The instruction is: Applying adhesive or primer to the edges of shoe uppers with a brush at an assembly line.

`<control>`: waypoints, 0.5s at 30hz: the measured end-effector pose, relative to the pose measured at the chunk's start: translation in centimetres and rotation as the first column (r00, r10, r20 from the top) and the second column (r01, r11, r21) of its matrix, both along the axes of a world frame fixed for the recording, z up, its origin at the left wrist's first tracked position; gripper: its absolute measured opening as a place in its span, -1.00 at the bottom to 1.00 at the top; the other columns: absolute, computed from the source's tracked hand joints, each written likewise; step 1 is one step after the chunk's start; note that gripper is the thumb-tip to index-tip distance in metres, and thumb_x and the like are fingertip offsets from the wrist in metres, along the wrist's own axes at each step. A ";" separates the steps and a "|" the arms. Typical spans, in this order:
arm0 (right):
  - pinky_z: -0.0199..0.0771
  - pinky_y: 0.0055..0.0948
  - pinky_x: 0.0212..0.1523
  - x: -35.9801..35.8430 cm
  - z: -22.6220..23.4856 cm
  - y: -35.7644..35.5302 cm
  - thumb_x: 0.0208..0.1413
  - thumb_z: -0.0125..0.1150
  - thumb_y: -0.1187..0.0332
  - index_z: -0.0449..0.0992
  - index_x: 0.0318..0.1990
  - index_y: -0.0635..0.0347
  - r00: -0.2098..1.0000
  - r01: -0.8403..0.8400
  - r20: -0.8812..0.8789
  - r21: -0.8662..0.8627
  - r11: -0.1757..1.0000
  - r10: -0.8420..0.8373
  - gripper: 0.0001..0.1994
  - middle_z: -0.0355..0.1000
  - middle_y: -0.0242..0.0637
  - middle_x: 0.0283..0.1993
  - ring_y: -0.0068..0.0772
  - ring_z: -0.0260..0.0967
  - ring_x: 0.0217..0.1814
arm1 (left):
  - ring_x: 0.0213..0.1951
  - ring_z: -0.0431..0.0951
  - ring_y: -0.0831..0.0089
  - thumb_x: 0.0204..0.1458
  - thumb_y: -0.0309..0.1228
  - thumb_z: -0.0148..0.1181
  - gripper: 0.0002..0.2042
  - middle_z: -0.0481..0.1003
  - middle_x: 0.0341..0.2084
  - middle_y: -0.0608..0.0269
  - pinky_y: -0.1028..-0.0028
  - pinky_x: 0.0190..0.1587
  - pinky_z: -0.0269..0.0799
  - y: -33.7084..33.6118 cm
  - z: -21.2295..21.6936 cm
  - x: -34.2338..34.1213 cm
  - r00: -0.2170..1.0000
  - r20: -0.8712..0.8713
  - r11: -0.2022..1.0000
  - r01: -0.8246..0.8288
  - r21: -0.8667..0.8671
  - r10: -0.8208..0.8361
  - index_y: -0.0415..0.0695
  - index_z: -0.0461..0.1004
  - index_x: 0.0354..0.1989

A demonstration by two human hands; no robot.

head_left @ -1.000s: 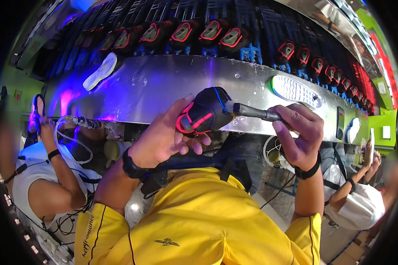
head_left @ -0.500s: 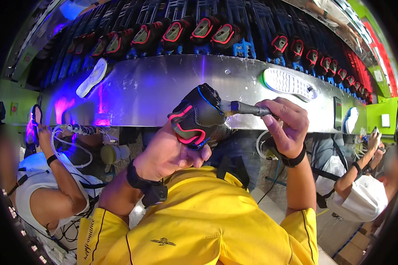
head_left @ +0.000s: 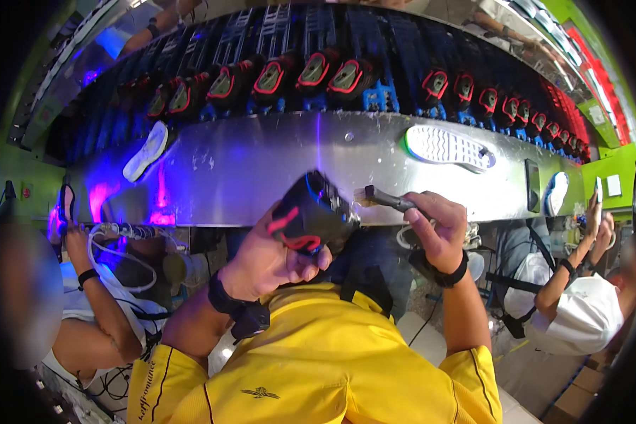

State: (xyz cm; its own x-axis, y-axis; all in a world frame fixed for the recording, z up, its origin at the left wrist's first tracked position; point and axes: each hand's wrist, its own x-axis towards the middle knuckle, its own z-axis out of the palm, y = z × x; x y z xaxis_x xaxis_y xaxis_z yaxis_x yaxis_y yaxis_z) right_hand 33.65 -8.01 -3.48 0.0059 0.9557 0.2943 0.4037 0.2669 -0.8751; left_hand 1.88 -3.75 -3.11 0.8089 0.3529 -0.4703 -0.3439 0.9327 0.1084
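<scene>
My left hand (head_left: 258, 258) is closed around a black shoe upper (head_left: 307, 212) with red trim and a thin blue line near its edge. It is held tilted at the front edge of the metal bench (head_left: 261, 177). My right hand (head_left: 442, 226) grips a brush (head_left: 390, 201) by its dark handle, thumb and fingers pinched on the end. The light bristles point left at the upper's right edge, very near it. Whether they touch I cannot tell. Part of the upper is hidden behind my left fingers.
White soles lie on the bench: one at left (head_left: 145, 151), one at right (head_left: 449, 147), another farther right (head_left: 557, 193). Behind runs a rack (head_left: 381, 95) of black-and-red shoes. Co-workers sit on both sides, at left (head_left: 95, 311) and right (head_left: 579, 311).
The upper has rolled and tilted in my left hand. The brush has come away from its spot on the upper's edge and slants more. The whole view has shifted slightly.
</scene>
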 end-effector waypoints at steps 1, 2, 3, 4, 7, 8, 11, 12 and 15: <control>0.43 -0.43 -0.32 0.2 0.1 -0.1 0.22 0.38 0.46 0.71 -0.07 0.41 0.996 -0.011 -0.094 -0.062 0.998 0.005 -0.79 0.59 -0.15 -0.35 -0.37 0.48 -0.39 | -0.45 0.70 0.13 0.47 0.07 -0.18 -0.45 0.65 -0.27 -0.21 0.42 -0.45 0.58 -0.2 0.5 0.3 0.979 -0.204 0.949 0.064 0.310 0.000 -0.14 0.44 0.28; 0.43 -0.43 -0.30 0.6 0.1 -0.1 0.24 0.38 0.45 0.71 -0.07 0.42 0.982 -0.028 -0.187 -0.121 0.992 0.005 -0.80 0.60 -0.17 -0.35 -0.39 0.49 -0.38 | -0.43 0.70 0.14 0.49 -0.02 -0.14 -0.51 0.65 -0.25 -0.22 0.40 -0.43 0.59 0.0 1.1 0.9 0.920 -0.386 0.800 0.180 0.572 0.069 -0.14 0.43 0.30; 0.44 -0.43 -0.28 0.5 0.4 0.0 0.25 0.40 0.44 0.71 -0.08 0.43 0.969 -0.016 -0.241 -0.249 0.968 -0.046 -0.80 0.62 -0.18 -0.34 -0.43 0.51 -0.34 | -0.43 0.70 0.14 0.49 -0.02 -0.14 -0.51 0.65 -0.25 -0.22 0.40 -0.43 0.59 0.5 2.0 2.0 0.924 -0.376 0.783 0.184 0.594 0.069 -0.14 0.43 0.30; 0.44 -0.41 -0.29 0.4 0.2 0.1 0.26 0.41 0.43 0.71 -0.10 0.44 0.978 0.037 -0.184 -0.293 0.955 -0.094 -0.80 0.64 -0.17 -0.34 -0.41 0.52 -0.35 | -0.31 0.72 0.20 0.48 -0.09 -0.10 -0.55 0.66 -0.17 -0.12 0.36 -0.26 0.62 0.7 3.1 3.3 0.911 -0.393 0.873 0.089 0.480 0.123 -0.16 0.46 0.29; 0.48 -0.36 -0.31 1.1 0.1 0.3 0.25 0.42 0.40 0.71 -0.09 0.42 0.969 0.159 -0.110 -0.398 0.903 -0.219 -0.78 0.65 -0.05 -0.36 -0.36 0.55 -0.38 | -0.06 0.75 0.30 0.48 -0.25 -0.02 -0.62 0.69 -0.02 0.08 0.26 0.08 0.68 1.9 4.8 6.1 0.870 -0.441 0.962 -0.121 0.243 0.221 -0.21 0.50 0.27; 0.48 -0.35 -0.31 1.5 0.9 -0.2 0.25 0.42 0.39 0.71 -0.09 0.42 0.976 0.177 -0.053 -0.369 0.913 -0.211 -0.78 0.64 -0.01 -0.37 -0.33 0.55 -0.40 | 0.04 0.71 0.31 0.45 -0.28 0.00 -0.61 0.67 0.04 0.12 0.24 0.19 0.62 2.8 4.2 5.9 0.946 -0.285 0.964 -0.081 0.255 0.155 -0.19 0.48 0.32; 0.48 -0.36 -0.30 3.6 2.2 -1.4 0.27 0.39 0.38 0.70 -0.09 0.41 0.989 0.131 -0.052 -0.157 0.979 -0.141 -0.78 0.61 -0.03 -0.37 -0.29 0.56 -0.38 | 0.19 0.65 0.28 0.39 -0.31 0.04 -0.54 0.60 0.18 0.07 0.22 0.32 0.54 5.8 2.6 7.9 0.978 -0.191 0.932 -0.010 0.361 0.084 -0.22 0.41 0.40; 0.48 -0.38 -0.29 4.7 2.2 -1.5 0.29 0.38 0.39 0.70 -0.09 0.42 0.989 0.134 -0.050 -0.146 0.980 -0.142 -0.78 0.61 -0.10 -0.39 -0.36 0.54 -0.38 | 0.24 0.62 0.22 0.34 -0.32 0.06 -0.48 0.54 0.27 -0.02 0.22 0.35 0.51 6.9 2.7 8.9 0.963 -0.257 0.904 0.032 0.426 0.086 -0.27 0.36 0.44; 0.38 -0.46 -0.34 7.3 1.7 -1.7 0.36 0.32 0.37 0.69 -0.13 0.45 0.875 0.329 -0.281 -0.255 0.909 -0.395 -0.77 0.55 -0.31 -0.43 -0.55 0.42 -0.40 | 0.24 0.58 0.36 0.19 -0.53 0.19 -0.33 0.53 0.28 0.07 0.33 0.35 0.46 12.5 4.8 13.9 0.910 -0.397 0.723 0.196 0.662 0.117 -0.31 0.27 0.53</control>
